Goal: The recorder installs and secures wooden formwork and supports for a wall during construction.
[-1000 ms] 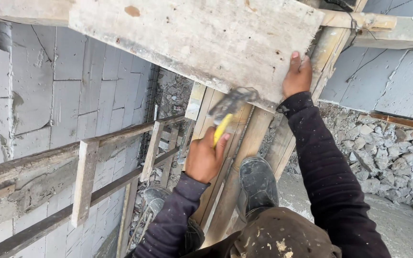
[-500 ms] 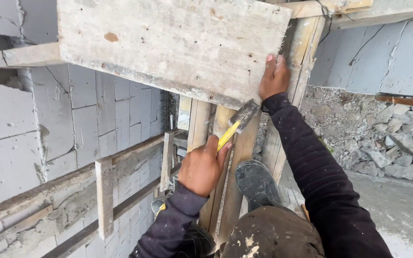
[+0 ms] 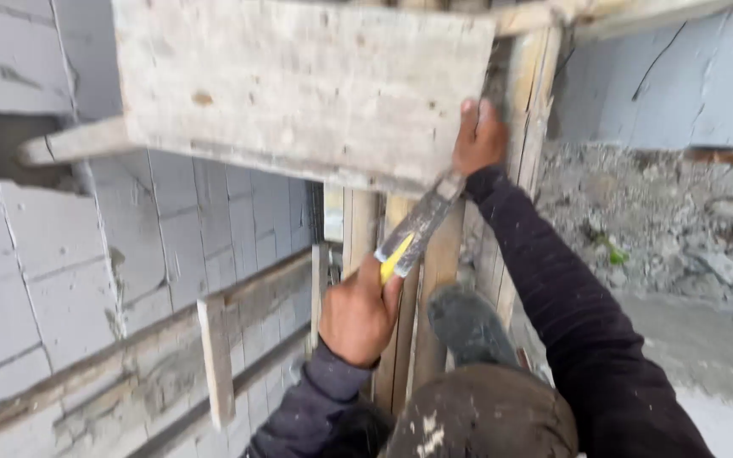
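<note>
Clearly we are mid-strike, or mid-pry, at the lower edge of the wide wooden board (image 3: 299, 85), which fills the top of the view from ten to one o'clock. Starting at nine o'clock, the grey block wall (image 3: 36, 271) runs down the left, crossed by a slanted timber rail (image 3: 129, 365) with a short upright batten (image 3: 216, 360) nailed to it. Toward six o'clock, our left hand (image 3: 358, 314) is wrapped tight around the yellow handle of the hammer (image 3: 417, 225), whose head touches the board's lower right corner. Behind it stand upright planks (image 3: 434, 280), and a dark boot (image 3: 468, 326) rests on them just below. At one o'clock, our right hand (image 3: 478, 136) presses on the board's right edge, fingers curled over it, steadying. We judge the next blow needs a short, controlled swing, since those fingers sit very near the hammer head. Rubble (image 3: 672, 220) lies at three o'clock.
</note>
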